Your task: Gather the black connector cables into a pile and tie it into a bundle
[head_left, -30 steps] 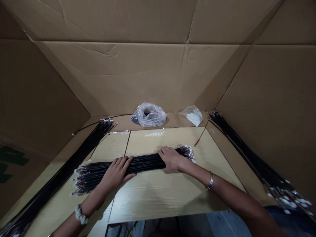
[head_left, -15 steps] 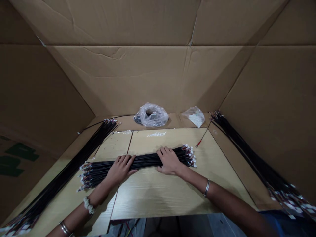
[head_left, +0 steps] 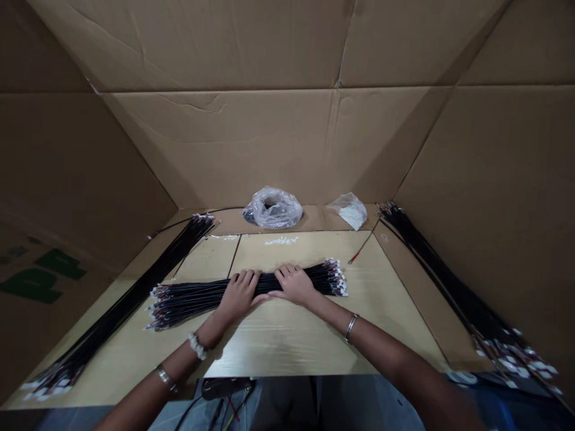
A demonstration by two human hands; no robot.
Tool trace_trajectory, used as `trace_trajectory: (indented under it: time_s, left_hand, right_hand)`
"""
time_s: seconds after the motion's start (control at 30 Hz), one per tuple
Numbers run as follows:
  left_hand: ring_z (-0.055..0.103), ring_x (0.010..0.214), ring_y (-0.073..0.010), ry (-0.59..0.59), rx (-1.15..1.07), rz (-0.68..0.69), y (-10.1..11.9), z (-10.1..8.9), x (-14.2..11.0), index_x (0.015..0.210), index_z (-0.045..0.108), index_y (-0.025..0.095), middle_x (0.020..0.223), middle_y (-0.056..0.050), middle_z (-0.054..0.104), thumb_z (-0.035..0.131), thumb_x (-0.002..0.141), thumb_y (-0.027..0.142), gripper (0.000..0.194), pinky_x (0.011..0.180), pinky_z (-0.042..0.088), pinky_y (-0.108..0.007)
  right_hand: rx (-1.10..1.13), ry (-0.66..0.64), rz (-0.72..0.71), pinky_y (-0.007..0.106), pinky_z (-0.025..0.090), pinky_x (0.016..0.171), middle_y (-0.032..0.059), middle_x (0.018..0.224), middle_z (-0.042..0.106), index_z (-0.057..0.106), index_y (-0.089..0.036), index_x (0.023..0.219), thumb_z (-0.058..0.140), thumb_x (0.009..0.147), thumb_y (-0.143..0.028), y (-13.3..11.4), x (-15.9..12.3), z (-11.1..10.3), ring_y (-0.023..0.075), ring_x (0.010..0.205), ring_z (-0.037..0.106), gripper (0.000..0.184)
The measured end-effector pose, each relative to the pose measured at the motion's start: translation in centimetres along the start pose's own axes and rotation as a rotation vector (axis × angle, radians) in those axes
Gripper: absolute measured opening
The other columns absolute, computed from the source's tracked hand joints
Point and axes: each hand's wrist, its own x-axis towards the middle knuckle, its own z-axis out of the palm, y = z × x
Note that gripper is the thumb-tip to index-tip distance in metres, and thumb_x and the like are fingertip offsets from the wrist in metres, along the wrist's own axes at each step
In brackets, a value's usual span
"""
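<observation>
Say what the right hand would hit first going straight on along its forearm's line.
The right hand would probably meet the left hand, beside it on the black cable bundle; depth is unclear.

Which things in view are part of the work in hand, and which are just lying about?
In hand:
- middle cable bundle, held by left hand and right hand

Lying about:
- left cable bundle and right cable bundle, possibly related
- large plastic bag
- small plastic bag
- red-tipped lead
</observation>
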Motion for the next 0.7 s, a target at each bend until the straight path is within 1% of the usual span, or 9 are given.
trace_trajectory:
  time_s: [0.07,0.13,0.27,0.33,0.4,0.53,0.63,0.7]
  left_hand:
    - [0.058,0.096,-0.028,-0.009,0.005,-0.002,0.8,0.1,0.8,0.123,0.059,0.014,0.105,-0.015,0.065,0.033,0.098,0.052,0.052,0.083,0.042,-0.039]
    - [0.058,0.095,-0.0273,-0.018,0.009,0.0,1.0,0.0,1.2,0.119,0.061,0.015,0.102,-0.014,0.065,0.033,0.098,0.051,0.049,0.082,0.041,-0.038]
    - [0.058,0.094,-0.0266,-0.032,0.03,-0.01,1.1,-0.4,1.2,0.114,0.063,0.017,0.099,-0.013,0.066,0.031,0.1,0.046,0.045,0.081,0.04,-0.037]
    - [0.059,0.093,-0.0265,-0.035,0.035,-0.017,1.7,-0.6,1.3,0.113,0.063,0.016,0.098,-0.013,0.066,0.031,0.101,0.044,0.044,0.08,0.04,-0.037]
    - [0.059,0.092,-0.0265,-0.034,0.031,-0.019,2.8,-0.7,1.5,0.112,0.063,0.016,0.099,-0.013,0.066,0.032,0.101,0.044,0.043,0.08,0.039,-0.037]
    - [0.059,0.092,-0.0263,-0.023,0.008,-0.013,6.1,-0.7,2.8,0.112,0.062,0.016,0.099,-0.013,0.065,0.033,0.1,0.046,0.043,0.079,0.038,-0.038]
    - [0.059,0.094,-0.0256,-0.012,-0.006,0.003,8.2,-0.6,4.1,0.109,0.062,0.017,0.098,-0.012,0.065,0.033,0.1,0.046,0.042,0.08,0.038,-0.038]
    - [0.059,0.094,-0.0247,-0.004,-0.013,0.016,9.0,-0.6,4.7,0.107,0.063,0.018,0.099,-0.011,0.065,0.034,0.101,0.044,0.04,0.081,0.039,-0.038]
  right_hand:
    - [0.008,0.008,-0.01,0.04,0.044,0.083,0.0181,0.111,0.065,0.06,-0.012,0.113,0.042,0.092,-0.065,0.0,0.0,-0.2,0.0295,0.104,0.058,0.06]
    - [0.022,0.018,-0.028,0.039,0.044,0.083,0.0174,0.109,0.065,0.06,-0.012,0.112,0.041,0.093,-0.065,0.0,-0.1,-0.4,0.0288,0.103,0.058,0.059]
    - [0.018,0.023,-0.02,0.038,0.043,0.084,0.0173,0.108,0.065,0.061,-0.012,0.113,0.032,0.097,-0.06,-0.1,-0.5,-0.9,0.0279,0.103,0.058,0.058]
    - [0.006,0.012,0.004,0.037,0.042,0.083,0.0172,0.108,0.065,0.061,-0.012,0.114,0.029,0.1,-0.056,0.0,-1.1,-1.0,0.0279,0.103,0.058,0.056]
    - [0.003,0.008,0.018,0.037,0.041,0.083,0.0167,0.11,0.065,0.061,-0.013,0.115,0.028,0.101,-0.052,0.4,-2.1,-1.1,0.0277,0.104,0.057,0.053]
    - [-0.009,-0.02,0.076,0.037,0.04,0.084,0.016,0.113,0.065,0.062,-0.015,0.112,0.031,0.102,-0.049,1.9,-4.8,-1.5,0.0274,0.106,0.056,0.048]
    - [-0.031,-0.024,0.196,0.038,0.04,0.084,0.0153,0.113,0.066,0.063,-0.016,0.111,0.033,0.102,-0.043,2.3,-6.5,-1.8,0.0274,0.104,0.056,0.041]
    - [-0.052,-0.004,0.305,0.039,0.039,0.084,0.0151,0.111,0.066,0.065,-0.017,0.109,0.033,0.102,-0.038,2.0,-7.0,-1.7,0.0272,0.101,0.056,0.038]
